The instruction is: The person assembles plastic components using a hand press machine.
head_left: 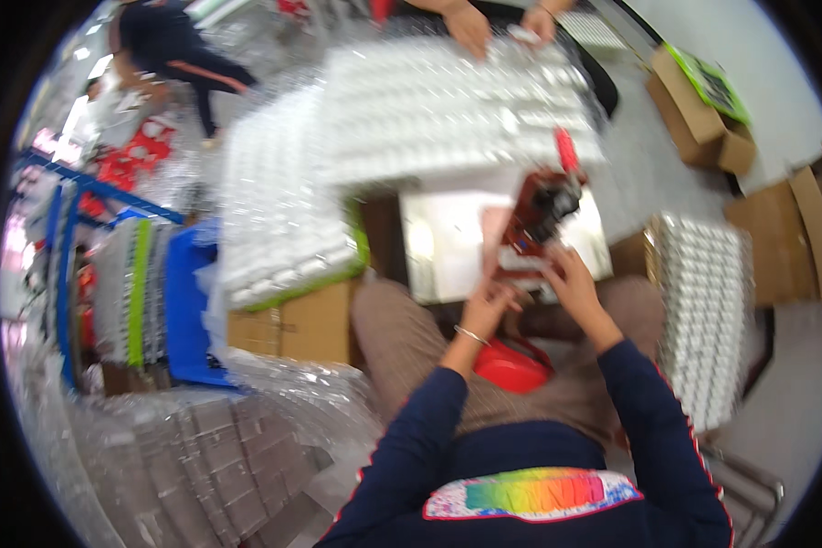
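A red hand press (523, 224) with a dark mechanism and a red grip on its lever (566, 149) stands on a pale board (443, 247) in front of me. At the near left corner of its base is my left hand (489, 306), a bracelet on the wrist, fingers bent together. My right hand (573, 281) is beside the base on the right, fingers curled toward the work spot. Whatever small piece lies between the fingers is blurred and cannot be made out. The lever is touched by neither hand.
White trays of small parts under clear film (447, 110) cover the far side; another person's hands (470, 27) work there. More trays (703, 315) stand upright at right near cardboard boxes (685, 110). At left are a blue bin (192, 306) and wrapped cartons (210, 457). A red rounded object (513, 367) is between my knees.
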Demonstrator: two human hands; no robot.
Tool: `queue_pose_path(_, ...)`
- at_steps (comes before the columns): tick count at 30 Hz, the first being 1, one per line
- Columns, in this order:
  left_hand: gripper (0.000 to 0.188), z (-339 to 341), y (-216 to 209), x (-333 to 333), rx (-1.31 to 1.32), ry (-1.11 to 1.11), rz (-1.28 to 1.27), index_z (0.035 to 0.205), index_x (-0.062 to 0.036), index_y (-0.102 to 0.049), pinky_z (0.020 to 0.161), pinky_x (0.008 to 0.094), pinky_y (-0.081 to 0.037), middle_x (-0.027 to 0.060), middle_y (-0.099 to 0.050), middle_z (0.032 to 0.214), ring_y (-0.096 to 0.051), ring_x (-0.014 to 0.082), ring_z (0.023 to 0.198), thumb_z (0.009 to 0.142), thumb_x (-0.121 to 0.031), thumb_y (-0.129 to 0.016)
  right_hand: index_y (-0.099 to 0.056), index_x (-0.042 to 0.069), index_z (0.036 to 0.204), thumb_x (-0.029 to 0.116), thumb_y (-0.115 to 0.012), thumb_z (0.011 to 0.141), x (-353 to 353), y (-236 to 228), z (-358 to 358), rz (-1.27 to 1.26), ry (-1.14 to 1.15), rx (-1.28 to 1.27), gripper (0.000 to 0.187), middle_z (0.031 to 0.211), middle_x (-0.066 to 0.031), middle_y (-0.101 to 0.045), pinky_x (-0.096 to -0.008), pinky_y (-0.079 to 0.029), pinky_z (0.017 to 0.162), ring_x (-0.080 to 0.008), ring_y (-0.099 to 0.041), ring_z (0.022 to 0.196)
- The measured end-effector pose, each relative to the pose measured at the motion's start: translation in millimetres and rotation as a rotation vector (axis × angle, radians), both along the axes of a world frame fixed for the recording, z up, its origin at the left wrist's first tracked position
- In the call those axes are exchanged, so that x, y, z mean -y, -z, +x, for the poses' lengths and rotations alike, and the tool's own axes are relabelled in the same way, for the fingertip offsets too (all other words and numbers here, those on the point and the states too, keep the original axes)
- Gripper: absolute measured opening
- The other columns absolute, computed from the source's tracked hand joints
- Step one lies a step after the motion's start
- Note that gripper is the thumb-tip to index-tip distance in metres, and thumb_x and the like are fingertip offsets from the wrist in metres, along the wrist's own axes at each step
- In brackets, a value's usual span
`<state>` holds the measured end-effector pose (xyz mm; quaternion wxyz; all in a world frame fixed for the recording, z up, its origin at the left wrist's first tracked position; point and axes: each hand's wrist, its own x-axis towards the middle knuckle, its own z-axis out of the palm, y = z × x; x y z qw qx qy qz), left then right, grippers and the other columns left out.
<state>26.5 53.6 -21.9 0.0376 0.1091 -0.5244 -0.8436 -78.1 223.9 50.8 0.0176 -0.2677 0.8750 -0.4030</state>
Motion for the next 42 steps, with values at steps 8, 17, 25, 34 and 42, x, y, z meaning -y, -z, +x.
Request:
queue_pose_path(8,0.073,10,-14,-5,0.004,0.058,-0.058,0.154,-0.0134,-0.017,0.074,0.0269,-0.054,0.0165,-0.067,0.102,-0.066,0.0166,0.079,0.093,-0.004,-0.057,-0.059,0.000,0.102,0.007,-0.068,0.081,6,-22,7,0.007,-0.043,0.067,0.024,0.100,-0.0126,-0.053,-0.0356,-0.048,0.072,-0.0273,-0.058,0.086)
queue_pose_path(17,0.072,4,-11,-5,0.023,0.090,-0.128,0.154,-0.0144,-0.018,0.078,0.0299,-0.056,0.0163,-0.067,0.105,-0.066,0.0165,0.087,0.094,-0.005,-0.057,-0.062,0.001,0.090,0.010,-0.070,0.081,-73,-17,-28,-0.212,0.178,0.080,0.015,0.082,-0.0104,-0.064,-0.0323,-0.049,0.072,-0.0206,-0.062,0.079)
queue_pose_path(25,0.068,12,-12,0,0.056,0.000,-0.287,0.152,-0.0086,-0.023,0.065,0.0279,-0.058,0.0177,-0.066,0.100,-0.066,0.0204,0.091,0.093,-0.001,-0.057,-0.065,0.000,0.106,0.022,-0.065,0.091,-240,-7,-62,-0.468,0.793,0.197,0.027,0.088,-0.0054,-0.067,-0.0278,-0.049,0.074,-0.0128,-0.063,0.083)
queue_pose_path(34,0.073,21,-22,-17,0.090,0.025,-0.486,0.153,-0.0121,-0.019,0.059,0.0213,-0.053,0.0126,-0.066,0.088,-0.062,0.0106,0.074,0.091,0.003,-0.055,-0.062,-0.003,0.116,0.020,-0.059,0.095,-392,7,-23,-0.822,1.252,0.164,0.031,0.091,-0.0065,-0.068,-0.0255,-0.050,0.071,-0.0120,-0.064,0.080)
queue_pose_path(42,0.081,23,-9,-19,0.158,-0.028,-0.646,0.155,-0.0138,-0.012,0.058,0.0224,-0.053,0.0079,-0.064,0.081,-0.061,0.0106,0.072,0.090,0.000,-0.059,-0.065,-0.001,0.110,0.022,-0.063,0.090,-493,47,-77,-0.413,1.433,-0.071,0.030,0.086,-0.0054,-0.070,-0.0250,-0.049,0.070,-0.0120,-0.066,0.077)
